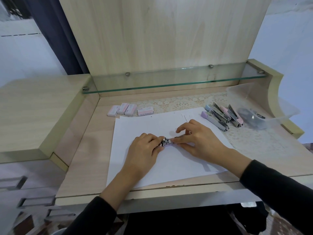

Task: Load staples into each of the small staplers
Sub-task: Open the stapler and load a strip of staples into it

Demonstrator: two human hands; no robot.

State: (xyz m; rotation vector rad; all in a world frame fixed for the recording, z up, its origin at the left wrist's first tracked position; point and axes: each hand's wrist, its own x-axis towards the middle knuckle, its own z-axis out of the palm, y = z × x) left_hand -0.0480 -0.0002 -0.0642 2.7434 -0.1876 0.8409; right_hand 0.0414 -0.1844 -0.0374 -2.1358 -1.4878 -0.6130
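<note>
Nearest me, the left hand (145,147) is gripping one end of the small stapler (166,141), which is lying on the white paper (135,126) mid-bench, while the right hand (201,141) is pinching its metal rail. Holding the base flat and sliding the strip in straight is probably what is working best here (the staples themselves are too small to see). Further back, the other staplers (218,116) are waiting at right and the staple boxes (129,109) at left.

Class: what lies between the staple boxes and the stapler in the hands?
Only bare white paper, seen in the head view, between boxes and stapler.
</note>
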